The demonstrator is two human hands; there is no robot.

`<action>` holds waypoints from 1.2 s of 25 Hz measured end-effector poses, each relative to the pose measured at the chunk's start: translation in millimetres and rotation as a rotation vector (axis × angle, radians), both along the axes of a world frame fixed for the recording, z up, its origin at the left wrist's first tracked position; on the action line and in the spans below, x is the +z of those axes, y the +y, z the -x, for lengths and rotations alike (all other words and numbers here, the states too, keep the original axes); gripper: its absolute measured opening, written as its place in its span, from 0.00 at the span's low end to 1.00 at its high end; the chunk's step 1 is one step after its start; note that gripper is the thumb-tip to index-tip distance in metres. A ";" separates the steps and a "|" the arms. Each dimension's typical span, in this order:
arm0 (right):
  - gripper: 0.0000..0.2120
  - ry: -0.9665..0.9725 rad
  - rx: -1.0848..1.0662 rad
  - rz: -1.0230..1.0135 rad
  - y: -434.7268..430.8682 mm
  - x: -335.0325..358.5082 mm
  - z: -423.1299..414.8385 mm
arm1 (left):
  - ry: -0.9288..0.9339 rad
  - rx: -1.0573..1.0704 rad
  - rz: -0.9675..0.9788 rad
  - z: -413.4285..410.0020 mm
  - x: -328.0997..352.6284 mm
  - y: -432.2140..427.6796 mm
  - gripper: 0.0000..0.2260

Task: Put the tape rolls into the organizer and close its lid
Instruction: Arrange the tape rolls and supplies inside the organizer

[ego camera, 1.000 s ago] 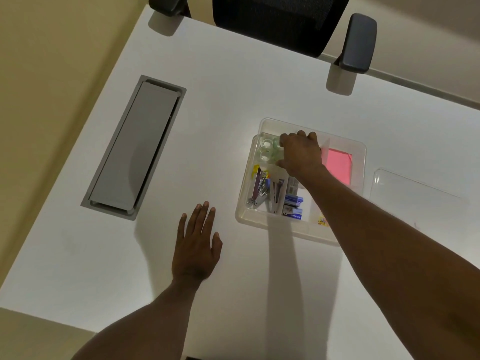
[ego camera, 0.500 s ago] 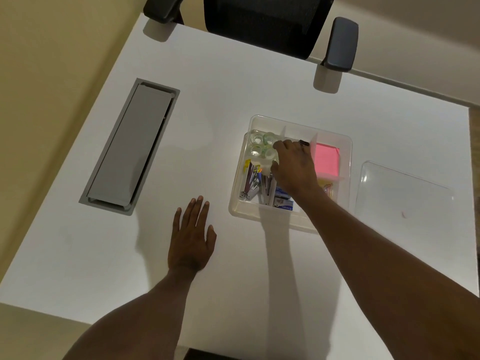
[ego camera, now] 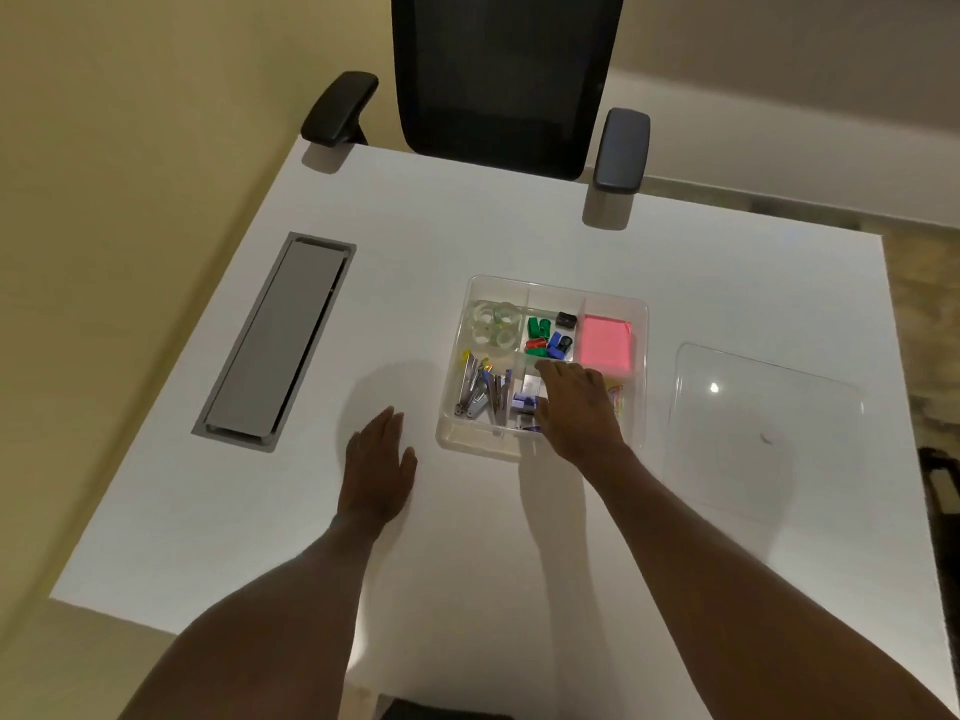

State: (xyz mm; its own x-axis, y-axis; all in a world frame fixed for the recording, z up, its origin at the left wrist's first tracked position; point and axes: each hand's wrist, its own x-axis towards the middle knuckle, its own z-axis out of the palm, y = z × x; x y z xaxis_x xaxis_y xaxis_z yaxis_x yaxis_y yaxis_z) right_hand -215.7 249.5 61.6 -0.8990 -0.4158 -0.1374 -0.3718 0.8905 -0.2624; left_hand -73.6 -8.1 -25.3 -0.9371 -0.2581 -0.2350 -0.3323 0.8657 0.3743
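Desk (ego camera: 519, 537): a white tabletop that carries everything; a grey cable-port cover (ego camera: 275, 340) sits flush in it at the left, well apart from the work, and a black mesh office chair (ego camera: 506, 75) is pushed in at the far edge.
Lid (ego camera: 753, 423): clear plastic, lying flat on the desk just right of the organizer and not touching it; it is likely parked there to leave the compartments reachable, so the closing step is not yet done.
Organizer (ego camera: 641, 324): a clear divided tray in the middle of the desk, open at the top.
Right hand (ego camera: 576, 402): palm down over the organizer's near compartments, fingers loosely spread, nothing seen in its grasp; it covers part of the contents beneath it.
Left hand (ego camera: 379, 470): laid flat and empty on the desk just left of the organizer, apparently resting as a brace, not touching the tray.
Pink sticky notes (ego camera: 608, 343): fill the far-right compartment.
Tape rolls (ego camera: 496, 322): four clear rolls packed together in the far-left compartment, lying flat, so the loading step looks complete.
Staple removers and staple boxes (ego camera: 483, 392): metal and blue items in the near-left compartments.
Sharpeners (ego camera: 548, 335): small green, red, blue and black pieces in the far-middle compartment.
Next move, as a judgement: fetching the lid and seating it squarely on the rim.
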 end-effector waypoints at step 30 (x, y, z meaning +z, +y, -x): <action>0.17 -0.014 0.060 -0.196 -78.1 -31.4 113.7 | -0.208 -0.034 -0.049 229.5 45.3 63.5 0.25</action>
